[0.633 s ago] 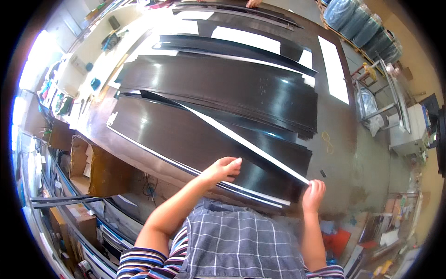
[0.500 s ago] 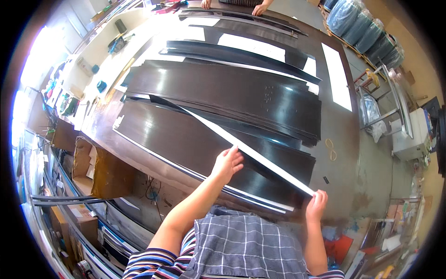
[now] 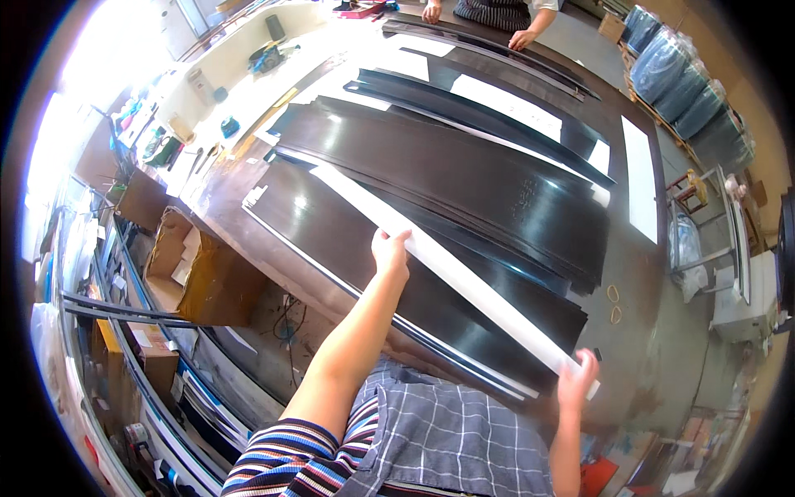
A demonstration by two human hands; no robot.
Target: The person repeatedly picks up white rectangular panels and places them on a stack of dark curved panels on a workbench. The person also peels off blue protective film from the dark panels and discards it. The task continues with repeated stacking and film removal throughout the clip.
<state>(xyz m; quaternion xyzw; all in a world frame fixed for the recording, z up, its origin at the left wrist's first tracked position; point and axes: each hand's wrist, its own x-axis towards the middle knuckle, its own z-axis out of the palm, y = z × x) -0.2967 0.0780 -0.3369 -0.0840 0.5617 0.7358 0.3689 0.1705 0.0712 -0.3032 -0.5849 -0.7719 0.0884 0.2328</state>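
Observation:
A long white-faced strip slants across the dark sheets in front of me, its far end to the left and its near end by my right hand. My left hand is closed on the strip's near edge, around the middle of its length. At the lower right end my right hand grips the strip; its fingers are slightly smeared by motion. Under the strip lies a dark glossy sheet with pale strips along its near edge. Behind it rests a stack of wide dark sheets.
Across the table, another person's hands rest by long dark strips. Rubber bands and a white sheet lie at the right. An open cardboard box stands left, below the table edge. Wrapped rolls stand far right.
The strip has turned so that more of its white face shows. My left hand has moved up and left and closed on its edge. My right hand has moved slightly lower right. The view has shifted.

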